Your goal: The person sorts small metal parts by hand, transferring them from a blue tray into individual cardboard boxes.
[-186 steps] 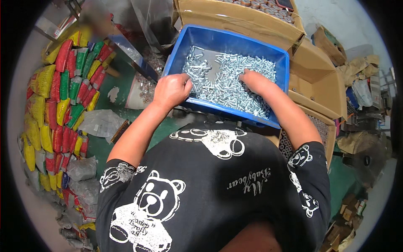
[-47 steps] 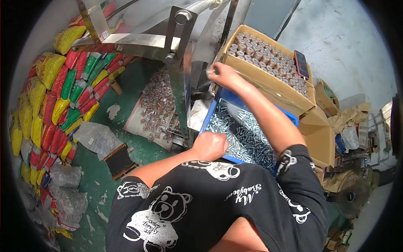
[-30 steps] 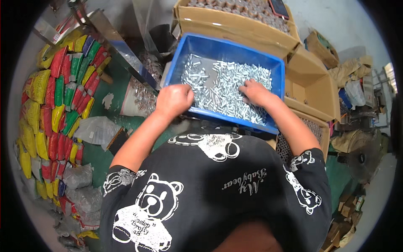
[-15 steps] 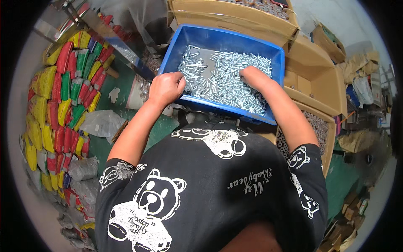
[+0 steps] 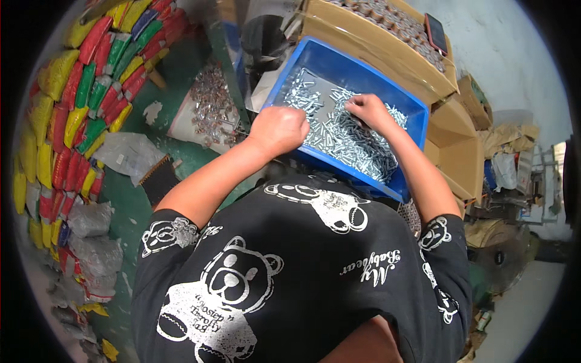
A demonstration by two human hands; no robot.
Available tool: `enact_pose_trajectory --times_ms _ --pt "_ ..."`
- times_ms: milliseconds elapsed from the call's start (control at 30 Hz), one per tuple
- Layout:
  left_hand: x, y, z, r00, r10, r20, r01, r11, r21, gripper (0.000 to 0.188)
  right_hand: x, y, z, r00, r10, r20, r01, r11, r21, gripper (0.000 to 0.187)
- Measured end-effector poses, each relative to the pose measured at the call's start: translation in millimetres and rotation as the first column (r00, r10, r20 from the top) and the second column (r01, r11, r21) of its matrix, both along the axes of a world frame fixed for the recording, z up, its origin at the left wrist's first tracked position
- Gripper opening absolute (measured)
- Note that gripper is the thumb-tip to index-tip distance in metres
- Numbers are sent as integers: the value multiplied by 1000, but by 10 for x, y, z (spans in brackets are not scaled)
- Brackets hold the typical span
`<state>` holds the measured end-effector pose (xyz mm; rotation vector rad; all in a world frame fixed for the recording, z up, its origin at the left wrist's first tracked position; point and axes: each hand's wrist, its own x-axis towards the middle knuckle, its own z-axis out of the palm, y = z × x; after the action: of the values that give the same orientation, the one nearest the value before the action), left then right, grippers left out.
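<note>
Blue rectangular plastic tub [image 5: 369,68]: stands slantwise in front of the torso; carries loose, small silver metal bolts [image 5: 331,134], mostly heaped at the near side and right, with a lesser scatter at the left and a bare grey patch between.

Left hand [image 5: 279,129]: lies over the tub's near left corner, back upward; grip curled into a fist; contents hidden, cannot tell.

Right hand [image 5: 368,112]: hangs over the middle of the tub, just above the heap; grip drawn nearly closed, thumb and fingertips bunched; whether pinching a bolt, cannot tell.

Brown cardboard carton [image 5: 372,45], beyond the tub: filled with rows of brownish cylindrical pieces [image 5: 390,23]; bears a dark phone with a red edge [image 5: 436,34] at its right.

Open brown cardboard box [image 5: 452,142]: to the right of the tub.

On the green floor [image 5: 138,209], at left: pale sheet under small loose parts [image 5: 213,109]; clear plastic bag [image 5: 129,155]; stacked red, yellow and green packets [image 5: 78,124].
</note>
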<state>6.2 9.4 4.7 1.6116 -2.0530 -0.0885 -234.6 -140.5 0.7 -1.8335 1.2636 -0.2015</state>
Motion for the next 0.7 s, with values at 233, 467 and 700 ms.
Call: enact_pose_trajectory --times_ms 233,467,700 --pt "14 7 21 980 -179 -89 188 976 106 16 665 -483 -914 928 202 -312 -351 750 -560 21" --pt "72 35 -34 930 -234 -285 235 971 -29 16 524 -373 -278 925 190 -329 -373 620 -690 9" --pt "50 -22 -111 920 -265 -288 273 962 -13 17 682 -302 -560 874 226 -429 -423 789 -446 22"
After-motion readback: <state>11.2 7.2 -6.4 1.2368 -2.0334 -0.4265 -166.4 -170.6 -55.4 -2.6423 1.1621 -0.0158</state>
